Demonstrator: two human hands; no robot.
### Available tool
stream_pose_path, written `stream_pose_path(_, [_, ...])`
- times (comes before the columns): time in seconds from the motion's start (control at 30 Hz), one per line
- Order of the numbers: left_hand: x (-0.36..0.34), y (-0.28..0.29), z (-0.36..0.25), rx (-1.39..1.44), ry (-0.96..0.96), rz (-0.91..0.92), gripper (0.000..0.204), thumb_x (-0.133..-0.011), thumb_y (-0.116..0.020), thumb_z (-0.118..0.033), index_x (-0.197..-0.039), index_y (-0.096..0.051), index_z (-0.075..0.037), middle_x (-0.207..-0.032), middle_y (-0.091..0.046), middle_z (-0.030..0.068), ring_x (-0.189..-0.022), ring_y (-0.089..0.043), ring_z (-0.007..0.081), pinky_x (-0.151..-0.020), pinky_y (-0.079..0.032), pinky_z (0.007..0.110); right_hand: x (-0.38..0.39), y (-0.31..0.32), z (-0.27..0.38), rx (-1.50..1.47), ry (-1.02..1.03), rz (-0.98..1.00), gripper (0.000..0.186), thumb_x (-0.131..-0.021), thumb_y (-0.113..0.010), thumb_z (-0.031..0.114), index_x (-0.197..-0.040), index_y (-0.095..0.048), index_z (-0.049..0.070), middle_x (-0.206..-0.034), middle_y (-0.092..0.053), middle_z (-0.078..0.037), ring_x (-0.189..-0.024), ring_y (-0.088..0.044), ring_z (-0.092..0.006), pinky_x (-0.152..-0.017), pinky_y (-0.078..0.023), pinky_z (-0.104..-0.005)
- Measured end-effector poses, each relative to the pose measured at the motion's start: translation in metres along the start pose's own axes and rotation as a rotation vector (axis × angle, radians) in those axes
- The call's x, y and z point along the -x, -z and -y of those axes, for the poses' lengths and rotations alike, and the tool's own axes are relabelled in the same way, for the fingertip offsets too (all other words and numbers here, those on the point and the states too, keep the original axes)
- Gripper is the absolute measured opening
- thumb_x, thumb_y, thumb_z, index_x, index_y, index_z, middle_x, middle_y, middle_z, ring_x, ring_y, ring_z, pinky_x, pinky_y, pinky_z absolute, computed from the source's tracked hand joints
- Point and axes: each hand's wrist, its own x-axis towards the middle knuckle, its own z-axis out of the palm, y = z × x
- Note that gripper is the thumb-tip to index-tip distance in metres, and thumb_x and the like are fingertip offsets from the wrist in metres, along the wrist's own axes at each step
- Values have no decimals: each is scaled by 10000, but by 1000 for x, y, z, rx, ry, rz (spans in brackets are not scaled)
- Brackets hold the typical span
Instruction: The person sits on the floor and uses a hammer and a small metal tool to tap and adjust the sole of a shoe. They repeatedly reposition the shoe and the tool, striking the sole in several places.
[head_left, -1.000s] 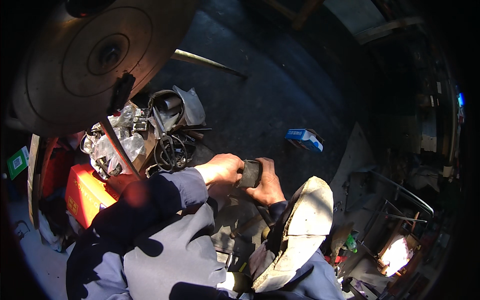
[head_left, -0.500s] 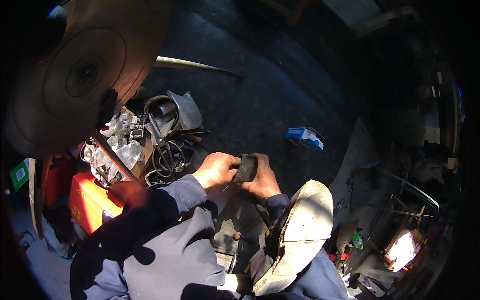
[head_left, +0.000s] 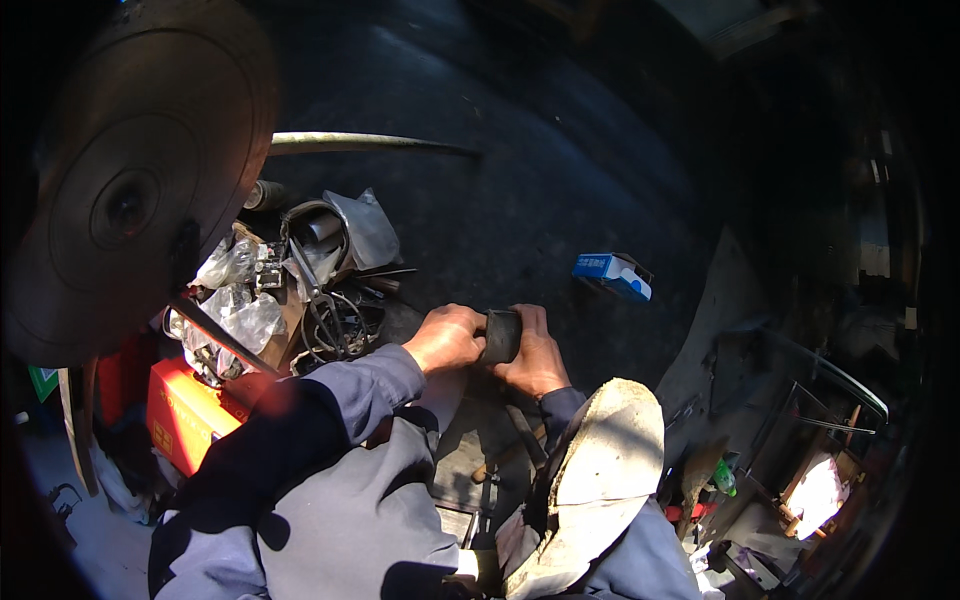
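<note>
Between my hands is a small dark block-like piece (head_left: 500,337), dull and slightly rounded; its exact kind cannot be made out. My left hand (head_left: 448,336) is closed on its left side, and my right hand (head_left: 536,357) grips it from the right with the fingers wrapped over the far edge. Just below my right hand lies a shoe (head_left: 612,470), its pale, worn sole facing up, over my right leg. My grey-trousered left thigh (head_left: 350,510) is bent below the left forearm.
A large round metal disc (head_left: 125,205) stands at upper left. Below it are plastic bags (head_left: 242,318), black cables (head_left: 335,325) and a red-orange box (head_left: 185,412). A blue-and-white carton (head_left: 612,275) lies on the dark floor. A wooden-handled tool (head_left: 480,473) lies below my hands.
Both hands have shifted slightly right with the dark piece, which is turned a little. The disc appears lower and farther left as the view moves.
</note>
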Motion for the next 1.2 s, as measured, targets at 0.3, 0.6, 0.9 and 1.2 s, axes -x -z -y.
stream_pose_path(0.3, [-12,-9,4,-2,146,-77,313,-842,-668,-149,-1133,-776,-109,-1012,-738,229,-1005,-701,429,-891,-571,465,-11,-12,-7,-30,-17,-89,879,-649,-927,143,-1379,-447,53,-1403,-469,-219,-1150,-639,-502,-974,-569,-520])
stream_pose_path(0.6, [-18,-16,16,17,45,-187,312,-837,-702,-98,-1139,-711,-16,-1112,-708,217,-1075,-665,450,-916,-555,469,-24,-15,-12,-41,-22,-89,881,-644,-916,146,-1382,-446,47,-1418,-462,-215,-1144,-641,-497,-947,-575,-519])
stream_pose_path(0.9, [-15,-18,16,-29,7,-288,276,-839,-706,-76,-1108,-711,-16,-1102,-704,182,-1049,-676,432,-889,-565,469,-34,-25,-14,-28,-10,-98,896,-659,-896,136,-1419,-431,34,-1415,-453,-217,-1145,-637,-494,-954,-569,-511])
stream_pose_path(1.2, [-22,-15,16,44,57,-359,263,-862,-706,-72,-1122,-716,-35,-1103,-732,192,-1037,-698,421,-895,-570,452,-39,-26,-11,29,-53,-173,821,-686,-866,195,-1380,-456,40,-1350,-491,-213,-1156,-619,-475,-946,-561,-510])
